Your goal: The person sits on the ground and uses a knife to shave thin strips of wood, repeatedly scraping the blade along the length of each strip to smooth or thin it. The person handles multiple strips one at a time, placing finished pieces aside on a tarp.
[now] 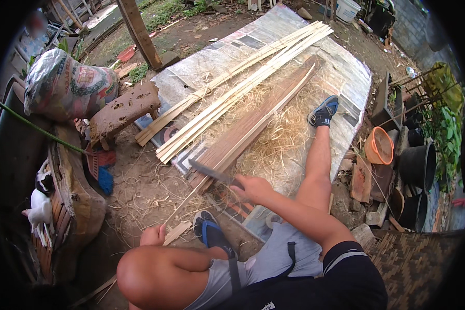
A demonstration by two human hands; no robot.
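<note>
My right hand [256,189] is wrapped round the handle of a knife [210,171]. Its long dark blade points left across the near end of a thick brown plank [258,121]. Low on the left, beside my bent knee, my left hand [152,235] is closed on the near end of a thin pale strip [183,205]. That strip runs up and away toward the blade, where I cannot tell if the two touch. Curly pale shavings [281,137] lie heaped along the plank's right side. Left of the plank, long pale wooden slats [243,92] lie in bundles.
A worn printed sheet [346,67] covers the ground under the wood. On the left are a low wooden bench [124,111], a stuffed sack [70,85], a broom [92,161] and a black-and-white cat [40,206]. An orange bucket [379,146] and black pots [417,165] stand right.
</note>
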